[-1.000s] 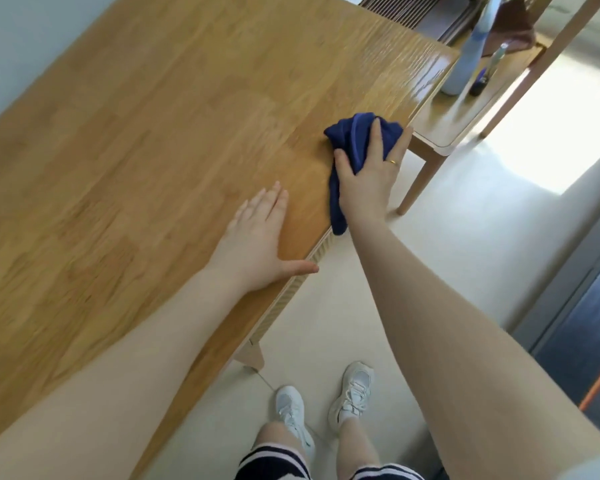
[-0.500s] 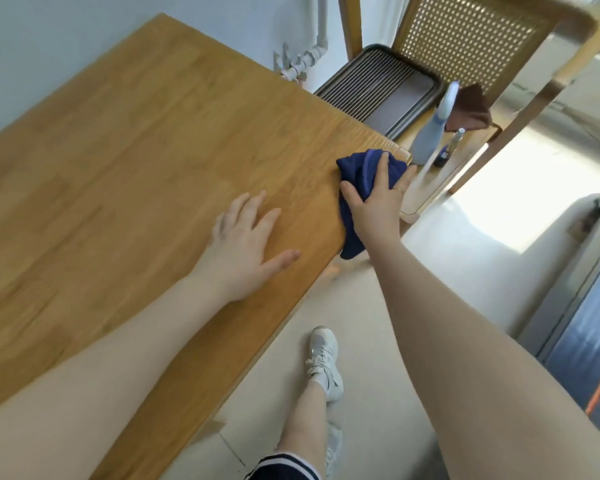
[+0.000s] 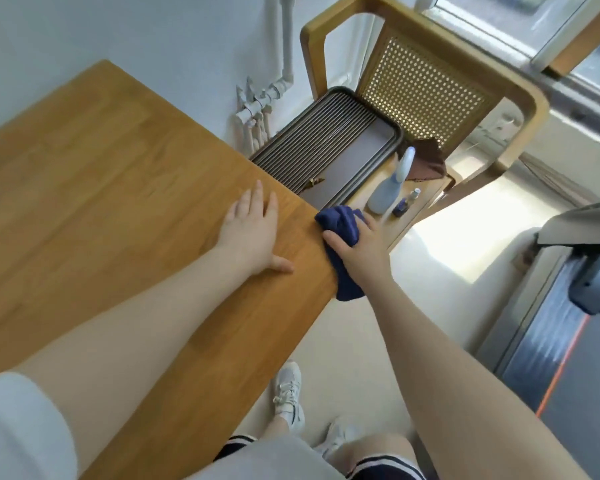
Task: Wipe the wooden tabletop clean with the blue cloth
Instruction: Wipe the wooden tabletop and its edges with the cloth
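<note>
The wooden tabletop (image 3: 101, 188) fills the left half of the view, with its far right corner near the middle. My right hand (image 3: 359, 249) presses the dark blue cloth (image 3: 342, 225) onto that corner. Part of the cloth hangs down over the table's right edge below my wrist. My left hand (image 3: 252, 233) lies flat on the wood just left of the cloth, fingers spread, holding nothing.
Beyond the corner stands a wooden chair (image 3: 430, 81) with a cane back. On its seat lie a dark ribbed tray (image 3: 326, 147), a pale blue spray bottle (image 3: 390, 185), a small dark bottle (image 3: 406, 204) and a brown cloth (image 3: 426, 161). White pipes (image 3: 257, 109) run along the wall.
My right hand has slid the cloth along the table's right edge to the far corner. My left hand moved forward on the wood, and my feet stepped ahead.
</note>
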`<state>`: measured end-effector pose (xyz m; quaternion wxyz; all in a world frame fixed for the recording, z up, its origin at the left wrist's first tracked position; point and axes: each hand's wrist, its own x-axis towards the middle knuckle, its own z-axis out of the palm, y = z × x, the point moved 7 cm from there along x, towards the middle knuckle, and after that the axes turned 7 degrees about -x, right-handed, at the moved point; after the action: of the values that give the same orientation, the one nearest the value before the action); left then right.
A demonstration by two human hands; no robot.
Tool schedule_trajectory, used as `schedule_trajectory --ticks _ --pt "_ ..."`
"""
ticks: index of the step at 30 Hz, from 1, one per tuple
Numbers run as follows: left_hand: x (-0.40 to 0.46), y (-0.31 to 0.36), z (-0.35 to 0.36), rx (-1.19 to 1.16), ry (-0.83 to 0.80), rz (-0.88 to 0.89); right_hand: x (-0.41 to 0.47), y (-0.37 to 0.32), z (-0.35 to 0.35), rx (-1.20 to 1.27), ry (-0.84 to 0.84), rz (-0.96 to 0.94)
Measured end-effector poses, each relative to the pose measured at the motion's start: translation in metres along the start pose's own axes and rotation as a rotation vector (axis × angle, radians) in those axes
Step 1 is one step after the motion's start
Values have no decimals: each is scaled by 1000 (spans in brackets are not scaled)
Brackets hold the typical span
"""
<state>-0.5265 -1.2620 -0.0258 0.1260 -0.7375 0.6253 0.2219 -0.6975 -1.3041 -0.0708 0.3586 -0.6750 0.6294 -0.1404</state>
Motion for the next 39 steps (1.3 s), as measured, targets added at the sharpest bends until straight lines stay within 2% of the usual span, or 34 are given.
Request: schedule_trajectory --ticks 3,4,8,12,16,22,25,29,32,34,39 --pt "11 -2 5 23 -10 -23 19 -8 -1 -64 -348 -120" --pt "13 -3 5 25 5 -31 19 -10 -2 -101 -387 -188" --pt "12 -14 6 -51 -8 -132 4 -13 5 -404 -342 -604" --pt "14 -21 6 -114 -9 -127 34 -53 23 -413 -470 -834" --pt "14 -23 5 -113 -5 -199 62 -86 53 -285 -555 -889" --pt "4 -19 1 -130 -59 -329 28 -28 20 -178 -689 -965" --pt "1 -18 -2 -112 -52 -381 35 -29 19 -159 -764 -936" --pt "0 -20 0 -134 -30 -399 73 -93 50 -189 -668 -891" --pt "2 -27 8 -209 -5 -402 90 -128 73 -186 -565 -959" --pt "4 -30 10 -237 21 -398 90 -123 75 -165 -555 -1004" --pt "2 -22 14 -292 17 -409 57 -65 47 -192 -650 -1111"
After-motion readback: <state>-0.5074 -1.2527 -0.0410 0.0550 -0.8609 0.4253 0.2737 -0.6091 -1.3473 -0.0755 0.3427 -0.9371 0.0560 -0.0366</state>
